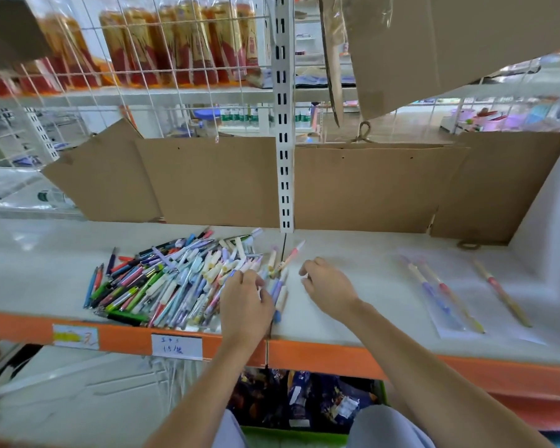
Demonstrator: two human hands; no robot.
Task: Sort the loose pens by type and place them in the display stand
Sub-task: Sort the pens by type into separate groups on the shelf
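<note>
1. Pen pile [162, 279] sits left-centre on the white shelf [353, 305], heaped any which way, types all mixed. Nothing looks sorted out of it yet.
2. Left hand [244, 305] is down on the pile's right edge, fingers curled in among the pastel pens. Whether the grip has one pen or several, can't tell, the fingers hide it.
3. Right hand [327, 286] hovers just beside the pile, fingers loosely bent, holding nothing I can see.
4. Risk no. 1: pens at the front of the heap lie close to the orange shelf edge [304, 349]. A careless rake w/ the left hand could roll some over, prob. into the stock below.
5. Risk no. 2: the pastel ones look near identical, so a fast grab could mix types.
6. Three long pens [443, 292] lie well apart to the right, on or by a clear sheet. A wide sweep of the right arm might knock them.
7. No display stand in sight from here, so every sorted bunch needs carrying somewhere, and a loose grip could drop some.
</note>
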